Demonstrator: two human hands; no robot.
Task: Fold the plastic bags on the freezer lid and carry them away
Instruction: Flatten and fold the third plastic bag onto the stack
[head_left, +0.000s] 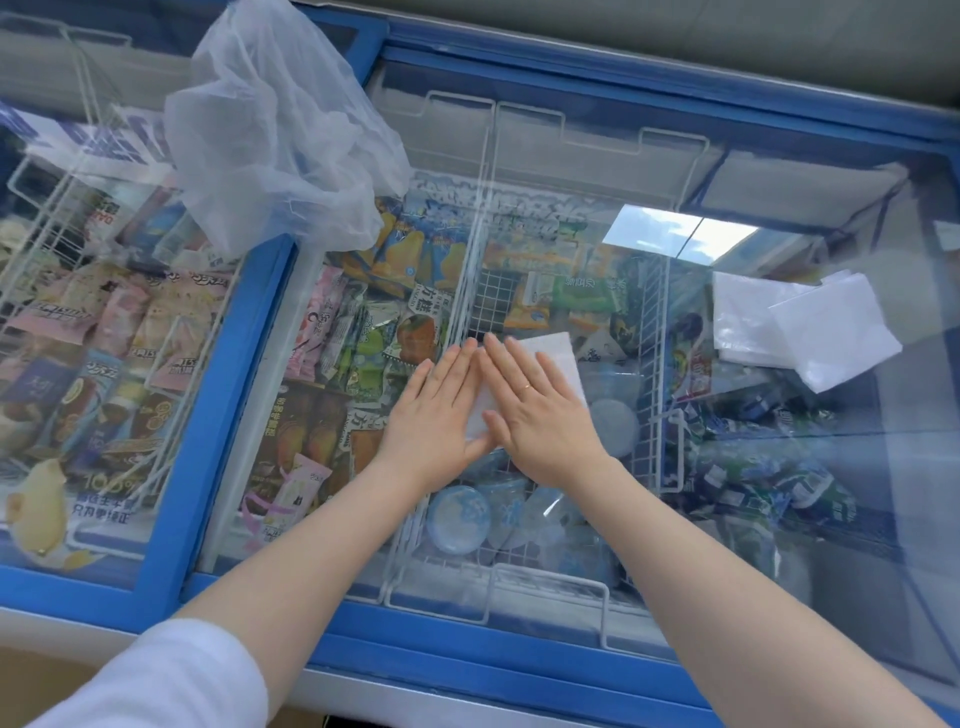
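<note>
Thin white plastic — 1 folded bag (550, 358) lay pressed flat on the freezer lid (779, 467).
Left hand (436, 410) and right hand (540, 415) lay open-fingered, gripping nothing; light, limp, slippery — probably best pinched at the edge.

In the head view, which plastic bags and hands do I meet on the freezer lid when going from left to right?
crumpled bag → left hand → right hand, both pressing flat on the bag being folded → stack of folded bags
</note>
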